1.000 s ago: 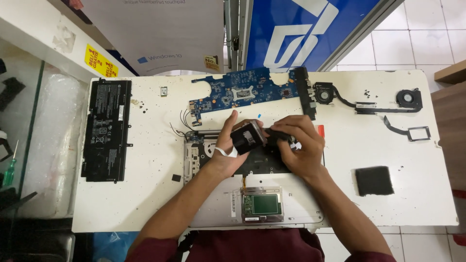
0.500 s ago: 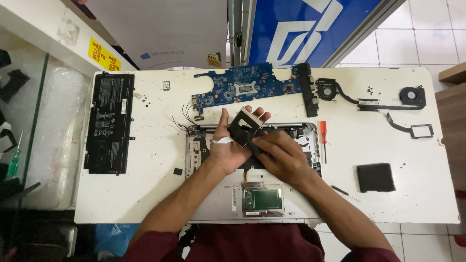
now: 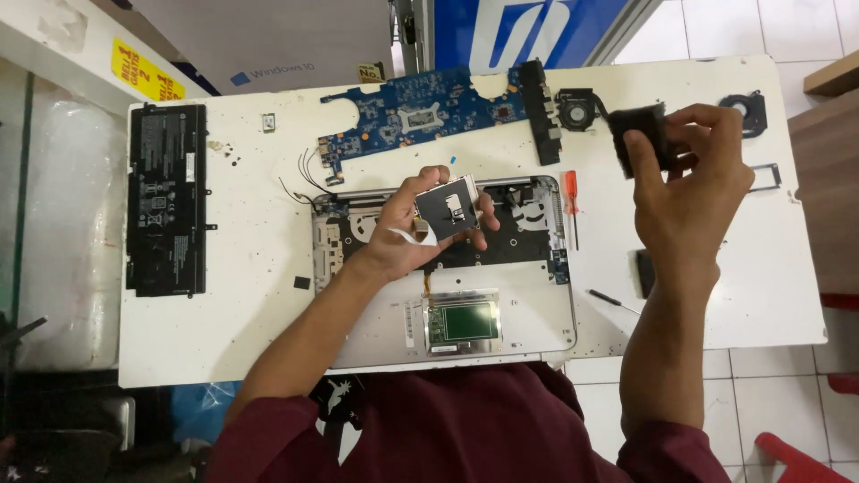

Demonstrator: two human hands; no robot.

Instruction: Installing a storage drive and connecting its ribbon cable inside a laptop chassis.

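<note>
The left hand [image 3: 413, 234] is raised palm-up over the open laptop base [image 3: 447, 268], its fingers [image 3: 434, 177] curled around a small square drive [image 3: 447, 208], dark with a pale frame, held tilted above the keyboard side of the base. The right hand [image 3: 693, 179] is lifted well to the right, fingers closed on a dark flat piece [image 3: 642, 134] near the far right corner of the white surface [image 3: 242, 331]. A blue circuit board [image 3: 420, 112] lies along the far edge, a black battery [image 3: 167, 199] by the left edge, and a red screwdriver [image 3: 571, 199] just right of the base. Bare room lies at the near left and the right side of the surface.
</note>
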